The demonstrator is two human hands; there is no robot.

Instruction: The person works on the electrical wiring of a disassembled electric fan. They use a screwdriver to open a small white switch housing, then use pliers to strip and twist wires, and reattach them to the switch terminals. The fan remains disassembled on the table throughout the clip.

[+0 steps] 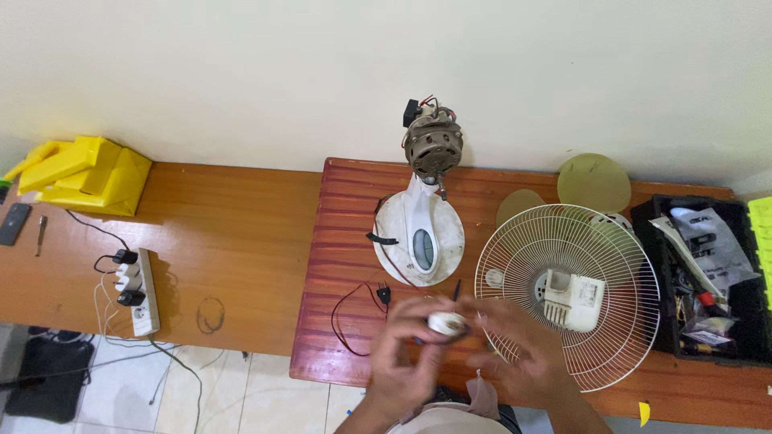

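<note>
My left hand [406, 354] and my right hand [519, 350] meet low over the red-brown table [338, 241], blurred by motion. Together they grip a small white round part [447, 324], with fingers of both hands around it. Just beyond stands a stripped fan: a white round base [394, 221] with its stand, and the bare brown motor [433, 146] with loose wires on top. To the right of my hands lies the white wire fan guard [567, 293] with a white plastic housing [573, 300] resting on it.
Fan blades [593, 182] lie behind the guard. A black toolbox [708, 273] full of tools sits far right. Black and red wires [358, 309] trail by my left hand. On the left table are a power strip [138, 291], a yellow object [84, 173] and a phone [14, 223].
</note>
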